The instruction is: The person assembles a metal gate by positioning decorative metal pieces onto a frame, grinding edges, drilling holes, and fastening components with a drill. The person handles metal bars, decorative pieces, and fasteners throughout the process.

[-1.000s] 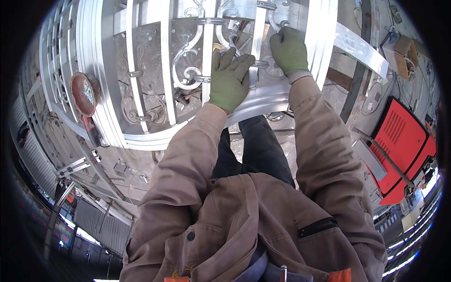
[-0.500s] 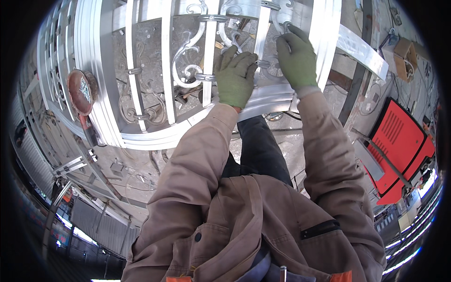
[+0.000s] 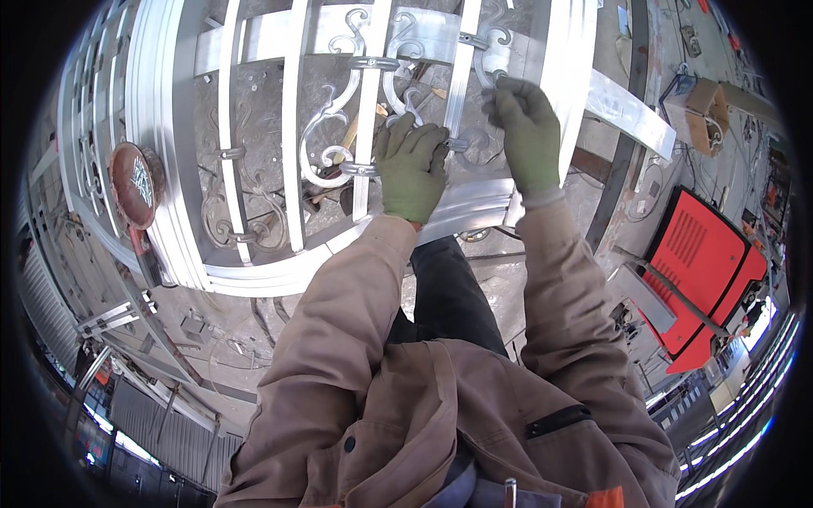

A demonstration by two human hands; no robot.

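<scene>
Head view | our left hand point(image 3: 412, 169) lies spread on the silver scrollwork grille point(image 3: 339, 144) | our right hand point(image 3: 527, 135) pinches a scroll point(image 3: 494, 61) | red case point(image 3: 703, 271) right.

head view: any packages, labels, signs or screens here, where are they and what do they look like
Cardboard box: upper right on the floor, brown, open-topped.
Round disc: left, on the silver metal frame, reddish with a pale marking.
Red panel: right, flat, slotted, possibly a machine casing.
No screens visible.

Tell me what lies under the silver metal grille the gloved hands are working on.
Through the grille gaps a grey, scuffed work surface shows, with small scraps on it. The left hand and right hand cover the part beneath them, and the bars hide the rest.
</scene>
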